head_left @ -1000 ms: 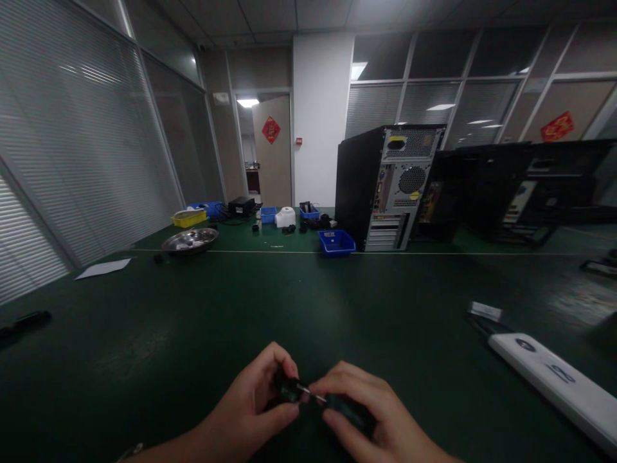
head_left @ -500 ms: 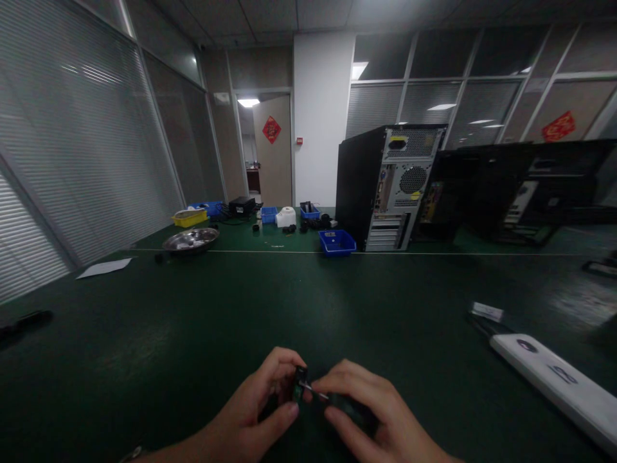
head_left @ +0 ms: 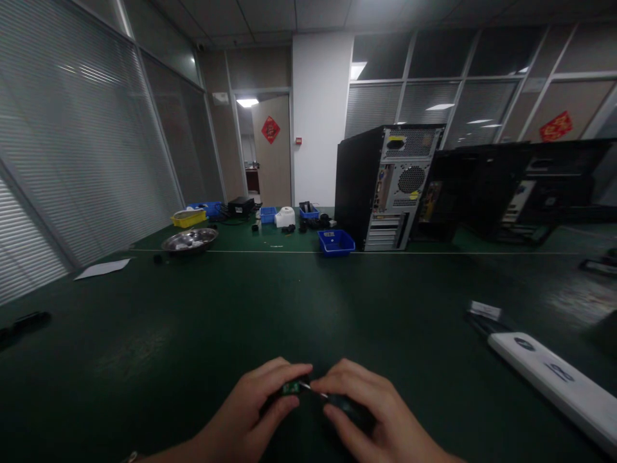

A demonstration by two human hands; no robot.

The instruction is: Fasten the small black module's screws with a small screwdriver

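Near the bottom centre of the head view, my left hand (head_left: 263, 402) pinches a small dark part with a green circuit board (head_left: 290, 388) between thumb and fingers. My right hand (head_left: 369, 402) is wrapped round the dark handle of a screwdriver (head_left: 349, 408). The thin metal shaft points left, and its tip meets the right end of the small part. Fingers hide the rest of the part. Both hands are just above the green table (head_left: 231, 321).
A white power bank-like device (head_left: 554, 379) lies at the right. Farther back stand a blue bin (head_left: 336, 243), a metal bowl (head_left: 189, 240), a yellow tray (head_left: 189, 218) and a black computer tower (head_left: 361, 186). White paper (head_left: 102, 269) lies at the left.
My left hand has turned the small part from upright to roughly level, its green board now facing me. The left fingers have shifted over it. The screwdriver stays in my right hand.
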